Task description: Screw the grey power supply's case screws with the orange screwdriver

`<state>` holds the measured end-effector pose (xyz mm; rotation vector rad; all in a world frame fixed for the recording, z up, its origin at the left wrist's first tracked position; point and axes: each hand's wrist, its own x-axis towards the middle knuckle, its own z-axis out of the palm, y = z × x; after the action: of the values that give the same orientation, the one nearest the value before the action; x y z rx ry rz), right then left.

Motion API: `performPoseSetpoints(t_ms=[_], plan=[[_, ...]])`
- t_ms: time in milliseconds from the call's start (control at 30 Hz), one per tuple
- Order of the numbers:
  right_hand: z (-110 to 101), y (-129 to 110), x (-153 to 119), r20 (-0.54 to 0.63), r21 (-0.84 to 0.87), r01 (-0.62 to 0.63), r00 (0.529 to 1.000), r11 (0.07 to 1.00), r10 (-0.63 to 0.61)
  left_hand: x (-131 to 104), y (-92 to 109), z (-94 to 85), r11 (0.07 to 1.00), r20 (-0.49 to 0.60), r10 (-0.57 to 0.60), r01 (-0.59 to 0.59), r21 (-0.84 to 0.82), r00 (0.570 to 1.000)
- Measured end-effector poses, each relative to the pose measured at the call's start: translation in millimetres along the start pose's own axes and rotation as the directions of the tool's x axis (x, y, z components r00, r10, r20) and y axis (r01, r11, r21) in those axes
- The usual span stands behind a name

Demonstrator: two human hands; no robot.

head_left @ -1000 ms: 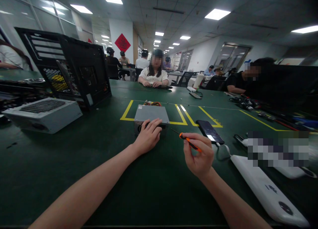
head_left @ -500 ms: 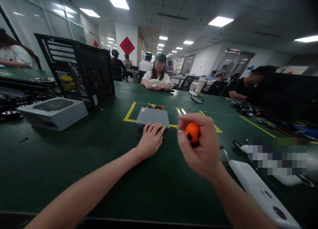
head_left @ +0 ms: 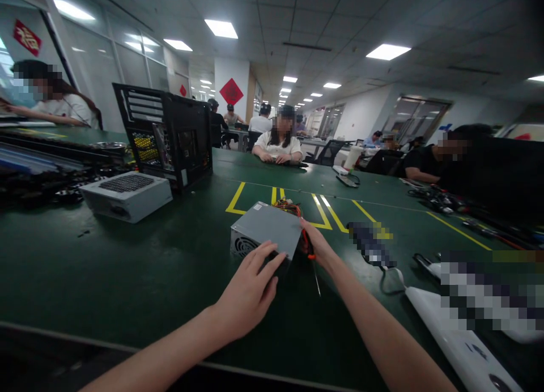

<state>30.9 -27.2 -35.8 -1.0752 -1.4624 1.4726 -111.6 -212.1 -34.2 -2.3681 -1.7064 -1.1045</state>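
Observation:
A grey computer power supply (head_left: 267,225) rests on the green table before me, turned at an angle, its fan grille facing me. Colored cables (head_left: 289,207) bunch behind it. The spread fingers of my left hand (head_left: 246,293) lie at its near edge. At its right side, my right hand (head_left: 318,245) touches the case while holding a screwdriver (head_left: 311,257) with an orange and black handle. The screwdriver's thin shaft points down toward me. My right fingertips are partly hidden by the case.
A second power supply (head_left: 127,196) and an open black computer case (head_left: 170,137) stand at left, beside a pile of dark parts (head_left: 63,179). Yellow tape (head_left: 236,197) marks the table. White power strips (head_left: 459,341) lie at right. A person (head_left: 278,145) sits opposite.
The power supply has come nearer and turned. My right hand has swung forward to its right side, and the screwdriver shaft now shows. The view has shifted left.

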Motion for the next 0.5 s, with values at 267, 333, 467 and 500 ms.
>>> performPoseSetpoints(t_ms=[267,333,467,500], plan=[[48.9,2.2,-8.5,0.110,0.139,0.006,0.994,0.990,-0.021,-48.0,4.3,16.0,0.661,-0.334,-0.671,0.330,-0.674,0.662],[71.8,1.8,-16.1,0.124,0.150,0.019,0.992,0.988,-0.038,-48.3,4.8,19.8,0.498,-0.324,-0.794,0.245,-0.832,0.514],[119.6,-4.8,-37.8,0.166,0.163,0.052,0.983,0.985,-0.079,-46.6,2.7,11.3,0.393,-0.364,-0.895,0.074,-0.916,0.257],[130.6,-7.8,-43.6,0.181,0.165,0.062,0.979,0.984,-0.092,-48.6,0.6,7.2,0.432,-0.409,-0.888,0.077,-0.899,0.212]])
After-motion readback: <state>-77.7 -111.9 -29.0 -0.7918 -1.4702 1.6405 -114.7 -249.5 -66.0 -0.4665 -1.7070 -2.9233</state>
